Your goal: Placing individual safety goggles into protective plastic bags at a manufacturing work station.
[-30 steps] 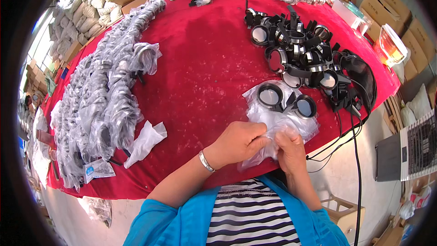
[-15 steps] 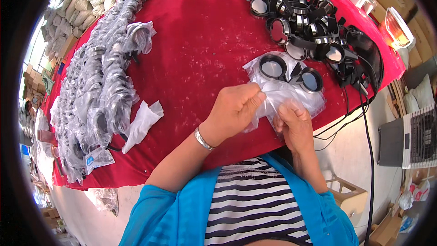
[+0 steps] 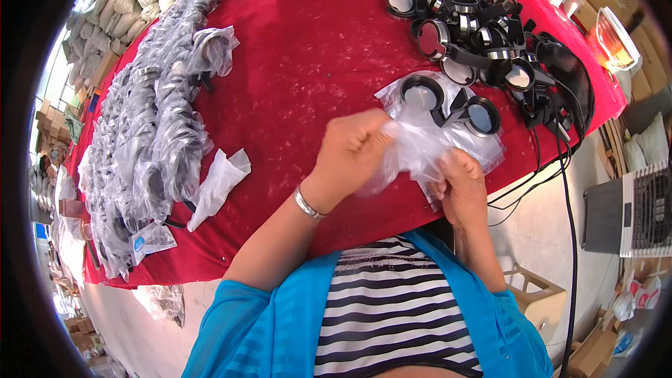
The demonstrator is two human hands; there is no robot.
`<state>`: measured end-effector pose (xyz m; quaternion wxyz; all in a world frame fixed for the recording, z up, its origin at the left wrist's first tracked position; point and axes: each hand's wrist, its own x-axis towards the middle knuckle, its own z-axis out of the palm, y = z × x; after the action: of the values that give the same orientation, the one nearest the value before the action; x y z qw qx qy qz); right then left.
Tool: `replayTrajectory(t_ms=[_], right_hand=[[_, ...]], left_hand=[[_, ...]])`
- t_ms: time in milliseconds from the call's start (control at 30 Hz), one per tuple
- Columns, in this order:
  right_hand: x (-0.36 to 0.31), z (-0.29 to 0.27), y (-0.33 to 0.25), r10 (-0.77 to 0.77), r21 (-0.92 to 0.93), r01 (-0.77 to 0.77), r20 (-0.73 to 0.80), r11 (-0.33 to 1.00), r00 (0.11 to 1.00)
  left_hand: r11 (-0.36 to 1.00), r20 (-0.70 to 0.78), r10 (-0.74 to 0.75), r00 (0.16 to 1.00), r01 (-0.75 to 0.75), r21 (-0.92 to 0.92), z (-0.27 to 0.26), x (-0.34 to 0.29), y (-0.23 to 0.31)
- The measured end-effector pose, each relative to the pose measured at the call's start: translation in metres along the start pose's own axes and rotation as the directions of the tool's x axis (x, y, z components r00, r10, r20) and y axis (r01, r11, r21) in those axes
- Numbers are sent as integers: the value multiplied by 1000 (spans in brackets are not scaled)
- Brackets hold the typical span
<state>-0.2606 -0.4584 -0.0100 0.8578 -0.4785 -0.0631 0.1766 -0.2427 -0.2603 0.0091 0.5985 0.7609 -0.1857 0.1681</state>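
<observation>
A pair of black round-lens goggles point(image 3: 448, 101) lies inside a clear plastic bag point(image 3: 425, 145) on the red table point(image 3: 308, 49). My left hand point(image 3: 352, 150) pinches the near left end of that bag. My right hand point(image 3: 462, 185) grips the bag's near right end. Both hands sit close together at the table's front edge, with the bag's open end bunched between them. A metal bangle circles my left wrist.
A heap of loose black goggles point(image 3: 465, 24) with straps fills the far right. A long row of bagged goggles point(image 3: 150, 126) runs down the left side. An empty clear bag point(image 3: 217, 183) lies near the front left. Black cables point(image 3: 560, 168) hang off the right edge.
The view has shifted, so the bag and hands sit higher in the picture. Both hands have kept hold of the bag, bunching its near end closer.
</observation>
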Motion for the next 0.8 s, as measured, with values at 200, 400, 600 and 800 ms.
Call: replayTrajectory(t_ms=[200,400,600,800], right_hand=[[10,26,-7,-160,-76,142,-381,987,911],[-4,-12,-21,-102,739,-147,281,657,954],[-4,-19,-17,-99,434,20,159,901,982],[-3,-23,-7,-110,460,48,111,887,988]], left_hand=[[989,171,3,985,-28,142,-9,-3,2],[966,92,-18,996,-7,258,-5,1,6],[947,-2,-92,996,88,308,-13,29,10],[841,273,299,914,-388,378,46,117,12]])
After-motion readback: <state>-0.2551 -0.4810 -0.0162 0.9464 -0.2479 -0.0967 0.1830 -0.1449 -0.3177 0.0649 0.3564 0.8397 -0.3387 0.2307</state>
